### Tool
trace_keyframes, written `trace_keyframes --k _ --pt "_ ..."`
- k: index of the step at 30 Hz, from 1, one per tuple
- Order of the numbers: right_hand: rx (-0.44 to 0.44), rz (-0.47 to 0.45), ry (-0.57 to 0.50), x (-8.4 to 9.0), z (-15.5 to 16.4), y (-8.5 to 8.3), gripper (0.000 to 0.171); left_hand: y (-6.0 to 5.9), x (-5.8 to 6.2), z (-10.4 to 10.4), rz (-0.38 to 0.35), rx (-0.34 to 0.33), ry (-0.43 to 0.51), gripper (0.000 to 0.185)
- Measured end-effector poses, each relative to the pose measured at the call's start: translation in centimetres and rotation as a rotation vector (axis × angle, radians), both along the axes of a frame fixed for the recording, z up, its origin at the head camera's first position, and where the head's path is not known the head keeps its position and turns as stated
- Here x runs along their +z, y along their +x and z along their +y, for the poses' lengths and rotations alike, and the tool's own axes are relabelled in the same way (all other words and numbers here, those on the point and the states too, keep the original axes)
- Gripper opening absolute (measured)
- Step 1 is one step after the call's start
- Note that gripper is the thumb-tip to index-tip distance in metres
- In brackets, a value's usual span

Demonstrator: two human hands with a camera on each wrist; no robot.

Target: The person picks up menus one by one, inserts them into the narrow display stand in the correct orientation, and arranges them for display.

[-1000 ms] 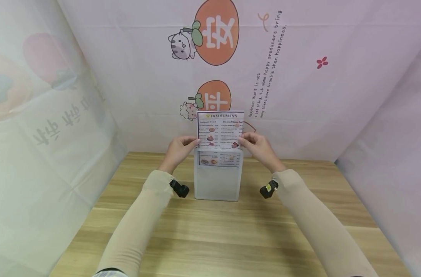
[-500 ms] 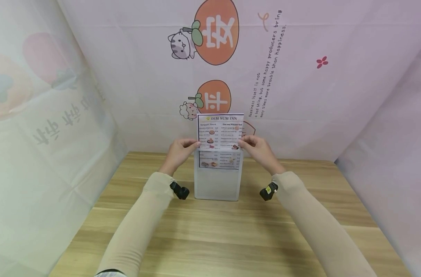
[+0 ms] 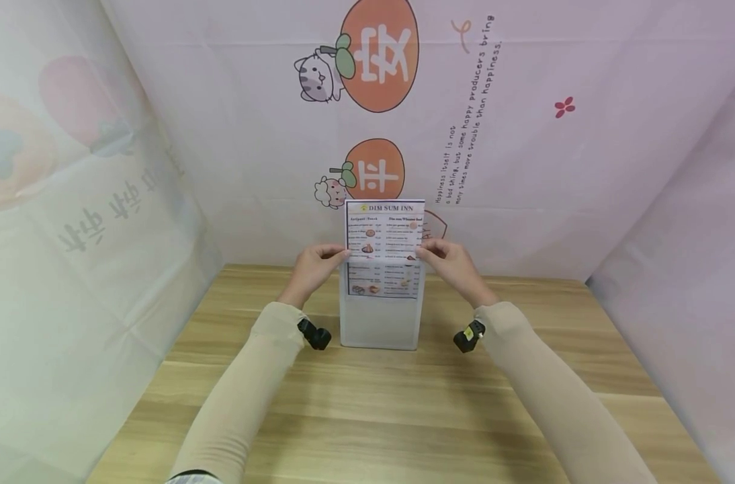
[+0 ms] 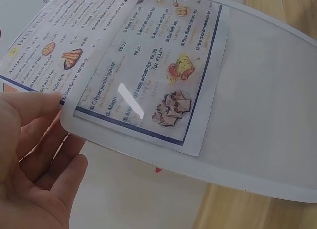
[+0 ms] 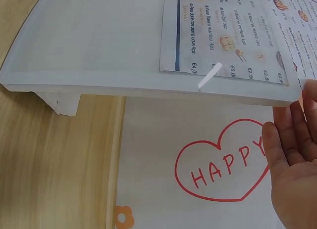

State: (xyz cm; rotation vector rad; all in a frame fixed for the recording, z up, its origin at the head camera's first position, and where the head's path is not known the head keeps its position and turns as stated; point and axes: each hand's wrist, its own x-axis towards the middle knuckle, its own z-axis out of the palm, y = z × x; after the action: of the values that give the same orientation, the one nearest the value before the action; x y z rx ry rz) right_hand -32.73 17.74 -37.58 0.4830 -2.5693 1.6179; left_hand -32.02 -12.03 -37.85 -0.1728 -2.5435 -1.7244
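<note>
A printed menu sheet [image 3: 384, 232], headed "DIM SUM INN", is partly inside a clear-fronted white menu holder [image 3: 379, 326] standing on the table. Its upper part sticks out above the holder's top edge; the lower part shows through the front panel. My left hand [image 3: 314, 269] pinches the sheet's left edge just above the holder, and my right hand [image 3: 455, 265] pinches the right edge at about the same height. In the left wrist view, the thumb of the left hand [image 4: 34, 160] lies by the holder's top corner. The right hand [image 5: 297, 155] is partly cut off in its wrist view.
The wooden table [image 3: 367, 417] reaches back to a printed cloth backdrop [image 3: 512, 168], close behind the holder. Cloth also hangs at the left and right sides. A white support [image 5: 62, 103] shows behind the holder's lower end in the right wrist view.
The menu sheet has slid a little further down into the holder. Both hands have lowered slightly with it, keeping their pinch on its edges. The holder has stayed in place.
</note>
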Motion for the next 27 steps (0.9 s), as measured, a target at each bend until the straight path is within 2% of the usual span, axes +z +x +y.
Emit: trace_keyframes --k 8,15,23,27 --pt "-0.015 -0.016 0.000 -0.4 0.0 0.1 0.040 0.0 -0.4 -0.1 0.017 -0.023 0.009 0.031" --pt "-0.010 -0.022 -0.010 -1.0 0.0 -0.1 0.041 0.3 -0.6 -0.2 0.018 -0.023 -0.029 0.034" --pt "-0.009 -0.049 -0.014 -1.2 0.1 0.0 0.041 0.4 -0.9 -0.3 0.055 -0.033 -0.039 0.030" --pt "-0.010 -0.060 -0.017 -1.3 0.1 0.1 0.043 0.2 -0.9 -0.3 0.045 -0.031 -0.025 0.031"
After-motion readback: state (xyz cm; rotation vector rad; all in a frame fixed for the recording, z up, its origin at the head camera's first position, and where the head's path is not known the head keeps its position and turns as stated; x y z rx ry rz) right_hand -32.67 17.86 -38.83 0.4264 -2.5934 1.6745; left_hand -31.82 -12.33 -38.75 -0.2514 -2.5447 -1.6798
